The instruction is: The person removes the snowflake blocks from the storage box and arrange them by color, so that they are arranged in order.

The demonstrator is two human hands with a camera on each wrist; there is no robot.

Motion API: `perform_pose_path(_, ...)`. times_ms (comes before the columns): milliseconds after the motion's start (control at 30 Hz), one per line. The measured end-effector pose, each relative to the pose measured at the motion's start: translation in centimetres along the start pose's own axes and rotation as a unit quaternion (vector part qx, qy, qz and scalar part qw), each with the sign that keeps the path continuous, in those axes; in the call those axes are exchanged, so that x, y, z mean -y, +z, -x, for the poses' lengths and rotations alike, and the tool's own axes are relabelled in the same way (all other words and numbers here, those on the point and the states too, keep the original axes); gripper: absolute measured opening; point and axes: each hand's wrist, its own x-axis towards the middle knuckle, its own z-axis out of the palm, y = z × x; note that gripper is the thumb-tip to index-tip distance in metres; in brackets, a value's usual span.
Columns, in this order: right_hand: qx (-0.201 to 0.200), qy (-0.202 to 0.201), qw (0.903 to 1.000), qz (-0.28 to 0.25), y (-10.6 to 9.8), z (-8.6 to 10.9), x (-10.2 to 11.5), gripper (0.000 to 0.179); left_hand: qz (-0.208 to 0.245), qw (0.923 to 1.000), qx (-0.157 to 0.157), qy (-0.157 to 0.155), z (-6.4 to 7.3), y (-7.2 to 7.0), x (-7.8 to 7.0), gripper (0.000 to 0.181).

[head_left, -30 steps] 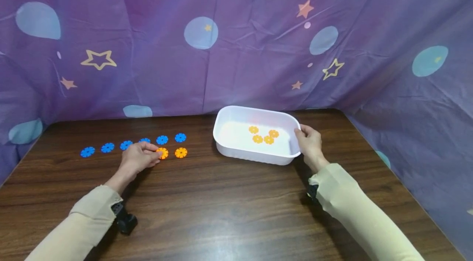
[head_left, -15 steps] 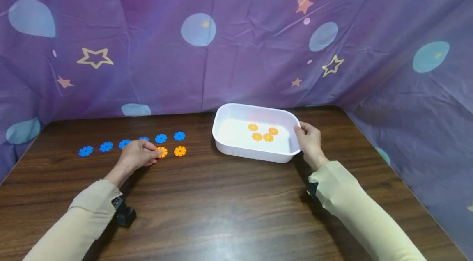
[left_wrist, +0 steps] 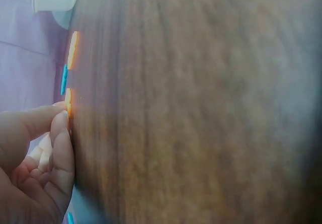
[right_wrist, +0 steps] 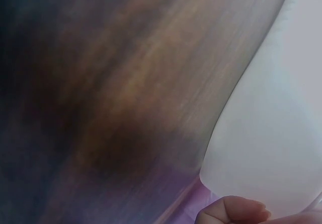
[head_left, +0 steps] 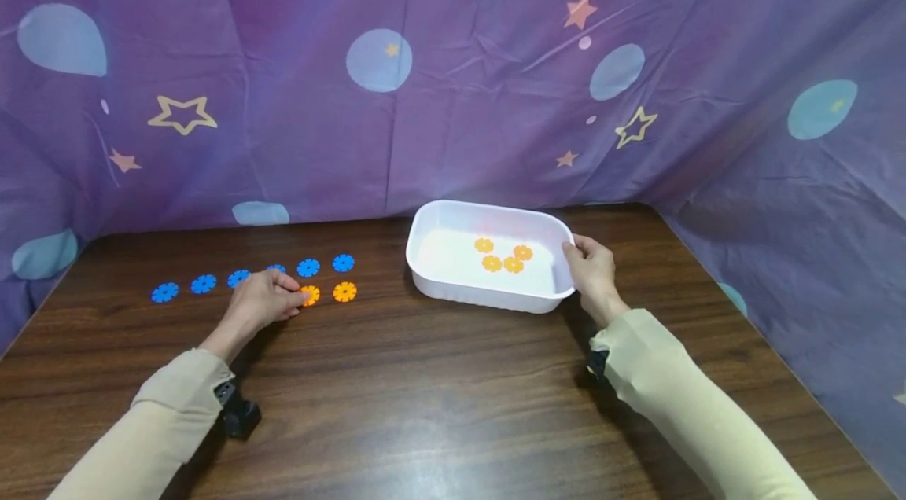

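Observation:
My left hand point(head_left: 258, 302) pinches the left edge of an orange notched plastic disc point(head_left: 311, 295) between thumb and fingertips, low at the tabletop. Just to its right lies a second orange disc point(head_left: 344, 292), flat on the wood. Behind them runs a row of several blue notched discs point(head_left: 307, 267), one partly hidden by the left hand. My right hand point(head_left: 594, 276) grips the right end of a white plastic tub point(head_left: 488, 299), thumb at the rim. Inside the tub lie several orange discs point(head_left: 491, 263). The right wrist view shows the tub's outer wall point(right_wrist: 271, 108) beside the fingers.
A dark wood-grain table point(head_left: 396, 390) carries everything. Close behind its far edge hangs a purple cloth point(head_left: 304, 130) with stars and balloons, and it continues along the right side. A black wrist camera point(head_left: 239, 412) sits under the left sleeve.

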Motion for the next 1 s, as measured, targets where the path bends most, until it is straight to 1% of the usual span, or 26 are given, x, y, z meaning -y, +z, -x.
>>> perform_pose_path(67,0.001,0.001,1.0000,-0.001,0.0,0.0,-0.1,0.039,0.004,1.0000,-0.003,0.007,0.1,0.0,0.2,0.027)
perform_pose_path(167,0.003,0.001,1.0000,-0.001,0.1,0.1,-0.2,0.039,0.010,0.9995,-0.016,0.023,0.3,0.0,0.3,0.029)
perform_pose_path(233,0.003,0.000,1.0000,-0.001,0.0,0.0,-0.1,0.039,0.019,0.9985,-0.026,0.043,0.4,0.0,0.1,0.031)
perform_pose_path(300,0.000,-0.003,1.0000,0.000,0.0,0.0,0.0,0.039,0.026,0.9967,-0.035,0.067,0.6,0.0,-0.6,0.033)
perform_pose_path(367,-0.003,-0.006,1.0000,0.002,-0.1,0.0,0.0,0.039,0.042,0.9940,-0.038,0.093,0.7,0.3,-1.6,0.034)
perform_pose_path(467,-0.004,-0.007,1.0000,0.004,-0.1,0.0,0.1,0.038,0.072,0.9894,-0.032,0.122,0.7,1.3,-3.4,0.033)
perform_pose_path(600,0.001,-0.004,1.0000,0.002,-0.2,0.1,0.0,0.039,0.107,0.9828,-0.013,0.150,0.5,3.3,-6.2,0.030)
perform_pose_path(767,0.001,-0.001,1.0000,-0.001,-0.2,0.1,0.0,0.039,0.140,0.9747,0.013,0.174,0.5,6.0,-9.8,0.026)
perform_pose_path(833,-0.003,-0.001,1.0000,-0.001,-0.2,0.1,-0.1,0.039,0.138,0.9728,0.013,0.185,0.3,7.0,-11.1,0.024)
perform_pose_path(900,-0.003,-0.003,1.0000,-0.002,-0.1,0.1,0.0,0.038,0.119,0.9722,0.005,0.202,0.2,8.0,-12.2,0.023)
perform_pose_path(1000,-0.001,-0.007,0.9999,-0.007,-0.1,0.0,-0.1,0.038,0.091,0.9725,0.001,0.214,-0.2,9.4,-13.7,0.023)
